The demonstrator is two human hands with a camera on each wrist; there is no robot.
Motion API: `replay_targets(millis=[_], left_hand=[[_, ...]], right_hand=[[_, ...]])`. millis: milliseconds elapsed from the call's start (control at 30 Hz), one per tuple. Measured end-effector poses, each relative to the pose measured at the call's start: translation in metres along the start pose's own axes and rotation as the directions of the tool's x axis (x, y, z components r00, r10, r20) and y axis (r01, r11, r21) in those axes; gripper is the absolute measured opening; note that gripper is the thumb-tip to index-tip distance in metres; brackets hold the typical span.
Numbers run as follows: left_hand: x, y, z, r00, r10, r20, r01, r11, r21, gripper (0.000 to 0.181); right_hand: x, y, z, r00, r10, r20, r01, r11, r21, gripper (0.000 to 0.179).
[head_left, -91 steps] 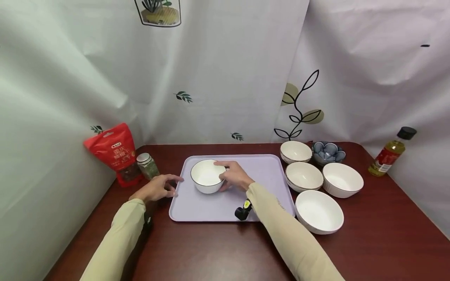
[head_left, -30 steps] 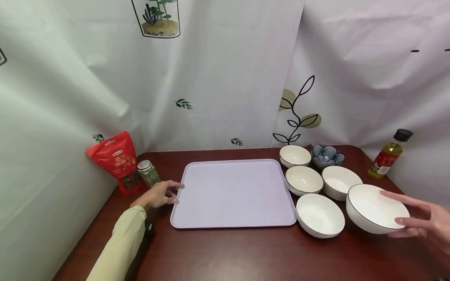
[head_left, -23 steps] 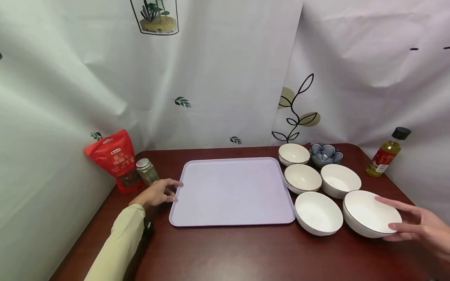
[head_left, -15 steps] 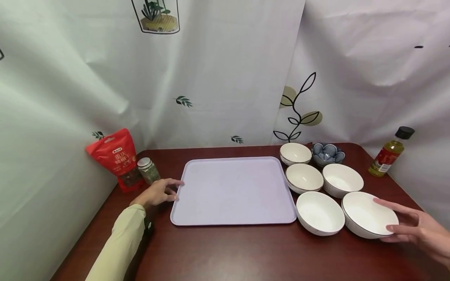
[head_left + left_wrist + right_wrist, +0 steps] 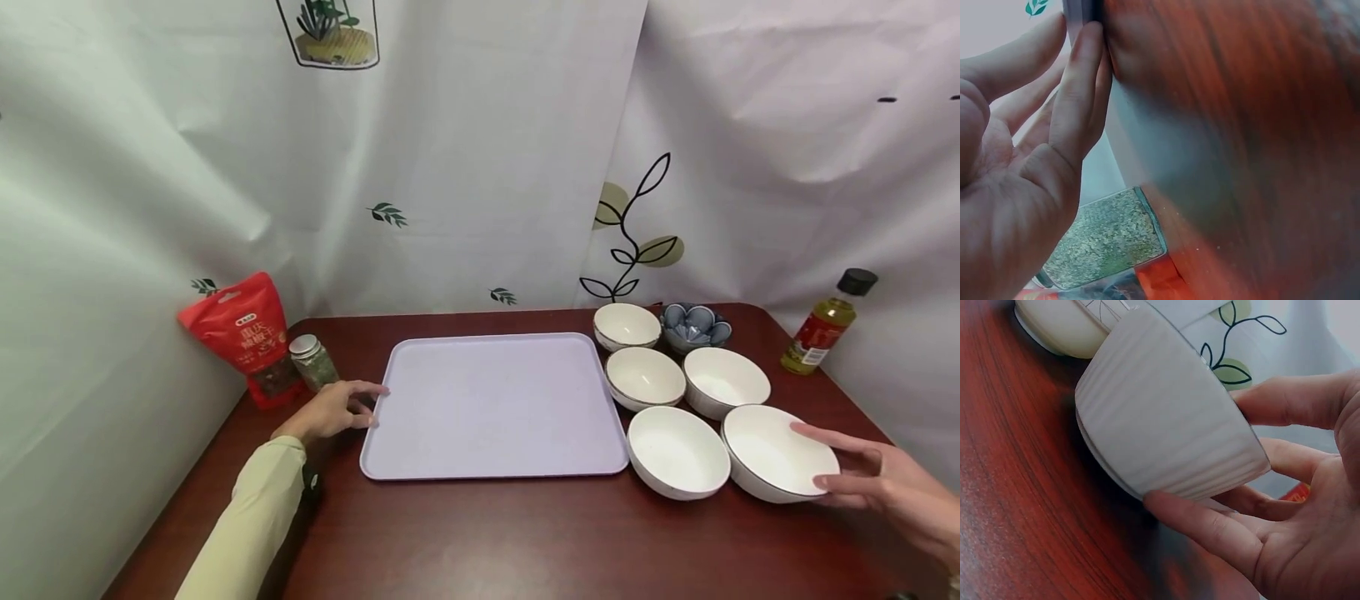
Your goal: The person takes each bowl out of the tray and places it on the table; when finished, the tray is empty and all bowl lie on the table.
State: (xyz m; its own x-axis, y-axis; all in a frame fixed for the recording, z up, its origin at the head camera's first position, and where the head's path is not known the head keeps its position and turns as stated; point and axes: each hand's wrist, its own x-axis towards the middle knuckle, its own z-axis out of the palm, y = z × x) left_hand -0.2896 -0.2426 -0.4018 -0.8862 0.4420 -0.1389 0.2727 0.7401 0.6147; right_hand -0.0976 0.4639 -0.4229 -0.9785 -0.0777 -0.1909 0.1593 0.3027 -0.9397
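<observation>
My right hand [image 5: 888, 483] grips a white bowl [image 5: 772, 446] by its right side, fingertips at the dark rim. The right wrist view shows this bowl's ribbed outer wall [image 5: 1160, 412], with its foot close over the table and one finger low against it. It stands beside another white bowl [image 5: 675, 450] on its left. My left hand [image 5: 333, 412] rests at the left edge of a pale lilac tray [image 5: 495, 408]; in the left wrist view its fairly straight fingers [image 5: 1075, 94] touch the tray's rim [image 5: 1085, 9]. Nothing lies on the tray.
Behind the held bowl stand more white bowls [image 5: 726, 379] and a blue petal-shaped bowl [image 5: 696, 325]. An oil bottle [image 5: 825, 325] is at the far right. A red pouch [image 5: 247, 333] and a glass jar [image 5: 313, 360] stand near the left wall, on the dark wooden table [image 5: 465, 542].
My right hand has lifted the white bowl off the tray and carried it right, lowering it by the front bowls and sliding it slightly left. The left hand stays at the tray's edge.
</observation>
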Motion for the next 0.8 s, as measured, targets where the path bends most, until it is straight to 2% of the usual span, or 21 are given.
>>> replay_targets(millis=[100,300,367,500,600,700,733,767,800], left_hand=[[0.0,-0.001,-0.001,1.0,0.008,0.0,-0.008,1.0,0.018,0.052],[0.0,0.002,-0.001,1.0,0.0,0.006,-0.001,0.999,0.036,0.053],[-0.001,0.004,-0.001,1.0,-0.005,-0.001,0.005,0.998,0.062,0.052],[-0.004,0.008,-0.002,1.0,-0.016,-0.012,0.017,0.994,0.104,0.052],[-0.005,0.01,-0.001,0.999,-0.008,-0.051,0.014,0.992,0.125,0.055],[-0.006,0.014,0.001,0.989,0.012,-0.146,0.01,0.989,0.146,0.059],[-0.006,0.016,0.001,0.983,0.026,-0.183,0.003,0.988,0.156,0.061],[-0.006,0.019,0.001,0.974,0.048,-0.22,-0.009,0.985,0.175,0.062],[-0.005,0.023,0.0,0.964,0.075,-0.254,-0.024,0.979,0.2,0.063]], right_hand=[[0.0,0.002,-0.003,1.0,-0.023,0.013,0.024,0.999,-0.038,0.065],[0.0,0.007,-0.006,1.0,0.026,0.009,-0.025,0.997,-0.07,0.06],[0.001,0.007,-0.005,0.999,0.031,0.015,-0.031,0.999,-0.043,0.059],[0.004,0.009,-0.007,0.994,-0.056,0.092,0.046,0.993,0.113,0.06],[0.003,0.008,-0.008,0.989,-0.08,0.121,0.065,0.991,0.121,0.057],[0.003,-0.005,-0.011,0.998,0.01,0.057,-0.005,0.996,-0.092,0.044],[0.004,-0.013,-0.011,0.999,0.027,0.022,-0.022,0.979,-0.203,0.038],[0.005,-0.021,-0.012,1.0,0.011,-0.011,-0.014,0.952,-0.306,0.035],[0.006,-0.032,-0.012,0.999,0.003,-0.043,-0.02,0.913,-0.408,0.032]])
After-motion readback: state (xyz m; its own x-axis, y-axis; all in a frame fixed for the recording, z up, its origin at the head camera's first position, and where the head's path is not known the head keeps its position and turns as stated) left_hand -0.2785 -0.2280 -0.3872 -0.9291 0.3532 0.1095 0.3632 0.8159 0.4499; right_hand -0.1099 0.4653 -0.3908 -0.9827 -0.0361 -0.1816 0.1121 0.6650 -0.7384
